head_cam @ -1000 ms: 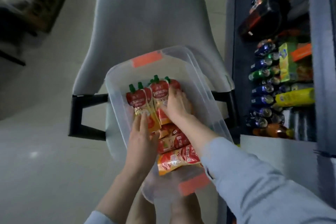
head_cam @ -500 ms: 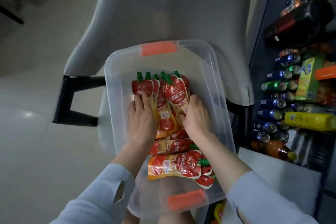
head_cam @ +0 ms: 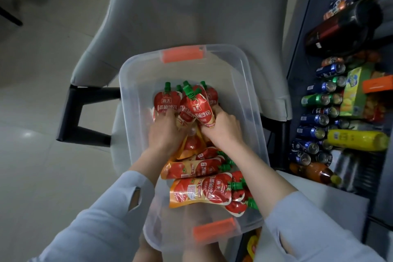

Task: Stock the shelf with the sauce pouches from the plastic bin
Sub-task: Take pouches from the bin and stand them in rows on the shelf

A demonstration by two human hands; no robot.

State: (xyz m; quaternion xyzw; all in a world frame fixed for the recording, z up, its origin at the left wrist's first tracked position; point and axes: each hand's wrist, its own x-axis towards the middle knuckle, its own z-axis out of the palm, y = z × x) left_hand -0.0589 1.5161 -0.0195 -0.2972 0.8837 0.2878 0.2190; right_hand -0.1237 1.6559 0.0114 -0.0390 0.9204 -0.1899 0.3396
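My left hand [head_cam: 168,134] and right hand [head_cam: 223,132] each grip upright sauce pouches [head_cam: 168,103] in the plastic bin [head_cam: 127,74], bunched, I judge, for one trip to the shelf [head_cam: 308,6].

A grey upholstered chair [head_cam: 191,17] fills the far middle, and its black armrest frame [head_cam: 72,117] juts out on the left. Pale glossy floor tiles [head_cam: 38,176] spread across the left side, with dark furniture [head_cam: 12,13] blurred at the far left corner. On the right, drinks are stacked on their sides: a column of blue cans [head_cam: 314,119] with one green can [head_cam: 314,100] among them, a large dark bottle with a red label [head_cam: 340,30] farther off, a yellow bottle [head_cam: 357,140] just right of the cans, and an amber bottle [head_cam: 314,173] nearest. A yellow-green carton [head_cam: 354,93] sits beside an orange tag [head_cam: 377,86].
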